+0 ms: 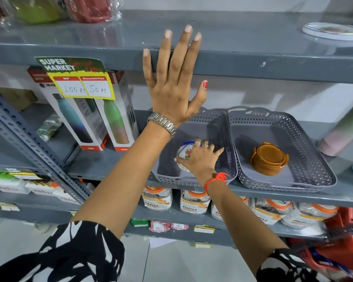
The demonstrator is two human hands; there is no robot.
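The person stands close to a grey metal shelf rack, and their right hand [200,159] reaches down into the left-hand grey perforated plastic basket [212,123] on the middle shelf [110,165]. That hand grips a small round white dish with a blue rim and a red-and-orange printed motif [184,153]. The thumb is on the near left edge, and the ringed fingers [198,143] curl over the far rim. The little finger stretches off to the right. Being round, the dish has no long side. Its printed face tilts up and somewhat to the left, out from under the palm. It sits in the left half of the basket, low against the floor of it, just left of the knuckles and partly covered by them. Whether it rests on the basket floor I cannot tell. A red thread [216,179] is tied at that wrist. The left hand [171,86], with a steel watch [162,122] on its wrist, lies flat against the front edge of the upper shelf [253,64], with its fingers straight and spread. In the matching grey basket [306,151] just beside the first sits a brown round coaster set in its holder [269,158]. To the left stand boxed bottles [84,119] under a yellow price label [77,78].
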